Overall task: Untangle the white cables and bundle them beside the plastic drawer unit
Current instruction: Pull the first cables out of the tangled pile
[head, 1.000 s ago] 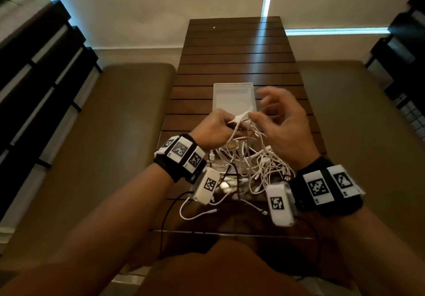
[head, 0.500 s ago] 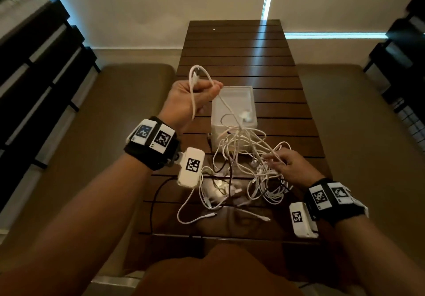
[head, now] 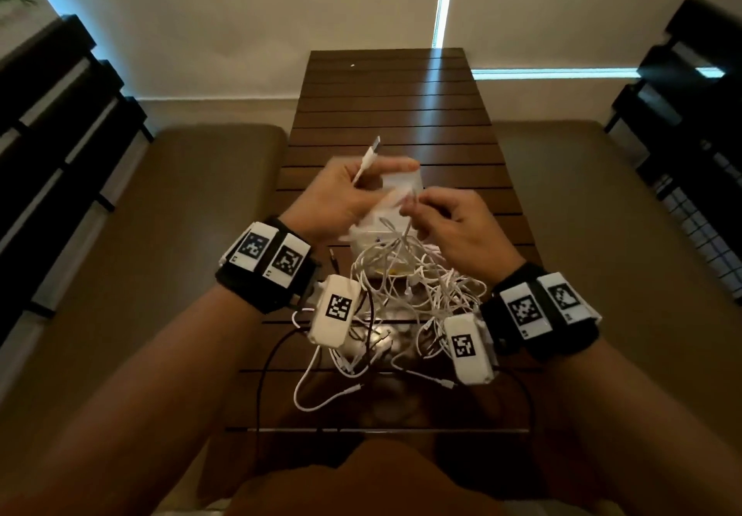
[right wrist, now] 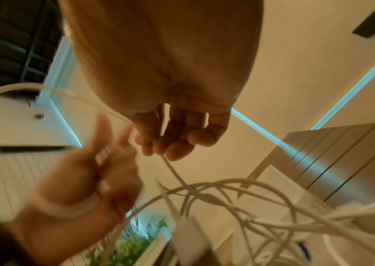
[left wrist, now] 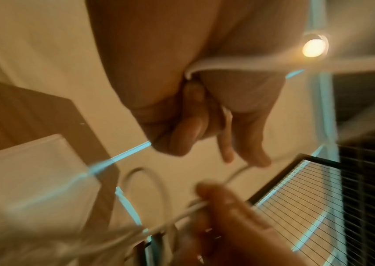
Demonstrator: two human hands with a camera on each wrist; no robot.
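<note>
Left hand [head: 341,198] is up over the middle of the table [head: 395,114], fingers curled round one white cable [head: 363,162], its plug end poking up and away past the knuckles. Right hand [head: 453,226] sits just beside it, fingertips pinching a strand that drops straight into the tangle [head: 401,287]. That tangle is a loose heap of thin white cables, loops crossing every which way, spread across the near half of the table; one loop trails toward the near edge. The drawer unit [head: 403,184], pale plastic, stands behind the heap, mostly hidden by both hands. A thin black lead [head: 277,355] curls off the left wristband [head: 267,262] across the near edge. Padded benches [head: 192,202] run along both long sides. Half a second back, the left hand was raised high to the left with the cable stretched out and the right hand was down in the heap; now both have come together in front of the drawer unit.
</note>
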